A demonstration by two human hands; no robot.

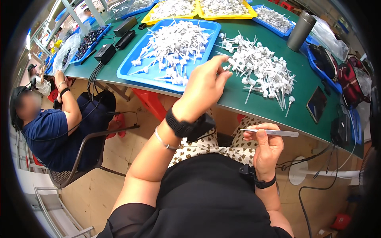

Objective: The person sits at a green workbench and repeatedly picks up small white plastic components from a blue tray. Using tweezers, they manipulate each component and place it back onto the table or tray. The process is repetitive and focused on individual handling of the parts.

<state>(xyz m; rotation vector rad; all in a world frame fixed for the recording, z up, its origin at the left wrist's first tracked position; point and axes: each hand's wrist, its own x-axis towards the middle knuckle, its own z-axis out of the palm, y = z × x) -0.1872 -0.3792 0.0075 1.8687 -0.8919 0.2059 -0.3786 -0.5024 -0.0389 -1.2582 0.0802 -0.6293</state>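
My left hand (204, 87) reaches over the table's front edge to the left side of a loose pile of small white plastic parts with thin stems (264, 67). Its thumb and forefinger are curled but apart, close to the nearest parts. I see no part clearly gripped between them. In my right hand (268, 148), lower and in front of the table edge, slim silver tweezers (278, 133) lie between thumb and fingers, tips toward the left. A blue tray (137, 65) left of the pile carries a heap of similar white parts (176, 39).
Yellow trays (248, 16) of white parts stand at the back. A grey bottle (301, 31), a phone (316, 104) and a dark red bag (357, 79) are on the right. Black boxes with cables (105, 53) sit left. A seated person (51, 127) works at far left.
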